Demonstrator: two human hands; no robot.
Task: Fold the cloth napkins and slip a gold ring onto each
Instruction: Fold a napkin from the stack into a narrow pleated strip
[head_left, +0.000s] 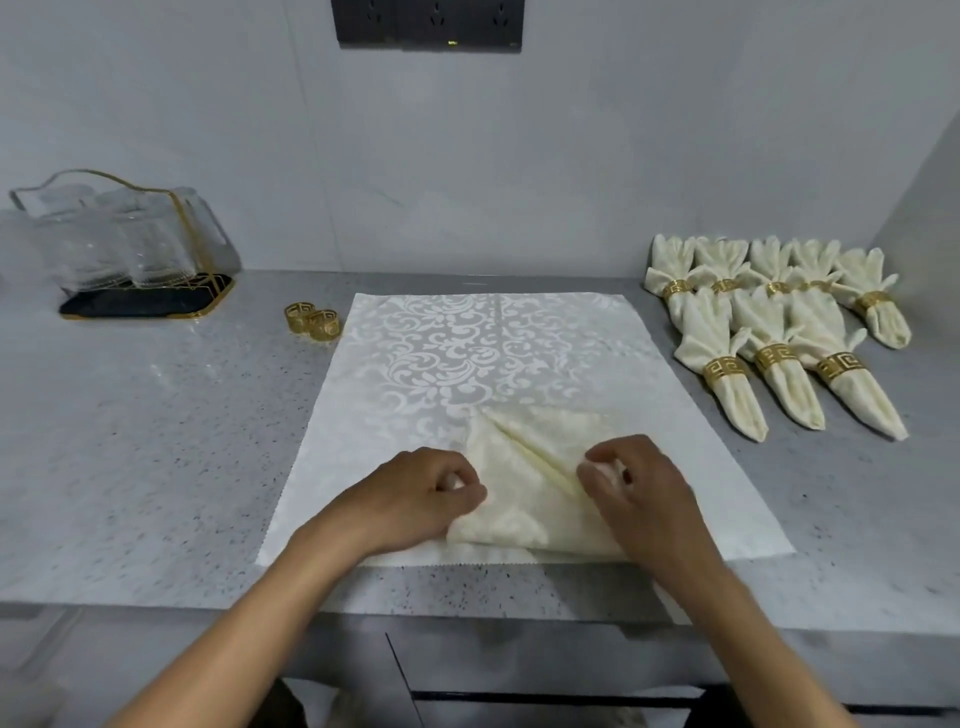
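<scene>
Both hands pinch one half-folded napkin (524, 488) at six o'clock on one patterned cloth (467, 353): left hand (415, 499), right hand (639, 488). Two loose gold rings (311, 318) sit at ten o'clock; eight ringed napkins (769, 332) lie at two o'clock.

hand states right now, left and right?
Left hand: closed, pinching the napkin.
Right hand: closed, fingers pinching the same napkin's fold.

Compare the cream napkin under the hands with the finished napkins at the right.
The cream damask napkin under the hands lies flat, partly folded, and has no ring; the finished ringed napkins are gathered into narrow bundles, each cinched by a gold ring. The left hand and right hand pinch the first; nothing touches the others. All share the cream patterned cloth.
</scene>
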